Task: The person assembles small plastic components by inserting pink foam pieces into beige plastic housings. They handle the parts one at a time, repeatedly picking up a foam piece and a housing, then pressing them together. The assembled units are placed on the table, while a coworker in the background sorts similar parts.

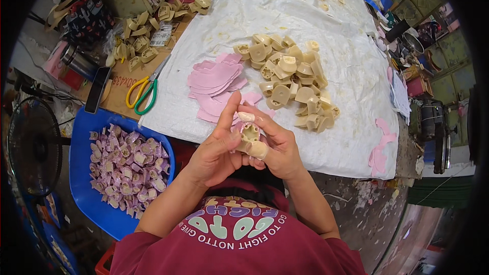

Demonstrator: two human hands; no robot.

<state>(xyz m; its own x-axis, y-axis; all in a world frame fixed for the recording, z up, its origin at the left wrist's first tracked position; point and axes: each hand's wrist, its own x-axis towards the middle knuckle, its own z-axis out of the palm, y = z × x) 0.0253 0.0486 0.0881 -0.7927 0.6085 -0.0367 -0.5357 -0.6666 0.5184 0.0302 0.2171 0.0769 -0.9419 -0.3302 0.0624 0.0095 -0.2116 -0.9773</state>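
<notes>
Close to my body, at the table's near edge, both hands hold a beige plastic shoe heel [250, 132] wrapped round its side in glittery pink-purple material. Its hollow, ribbed end faces up. My left hand [211, 155] presses its thumb against the side of the heel, its index finger stretched up. My right hand [279, 147] grips the other side; pale covers sit on its thumb and index fingertips. Just beyond lies a stack of pink cut sheets [216, 81]. A pile of bare beige heels [293, 74] stands right of it.
White sheeting [204, 30] covers the table. At left lie scissors [146, 91] with yellow and green handles, and a phone [98, 89]. A blue basin [81, 173] below holds many wrapped heels [127, 165]. Pink scraps [379, 147] hang at right; a fan [33, 145] stands far left.
</notes>
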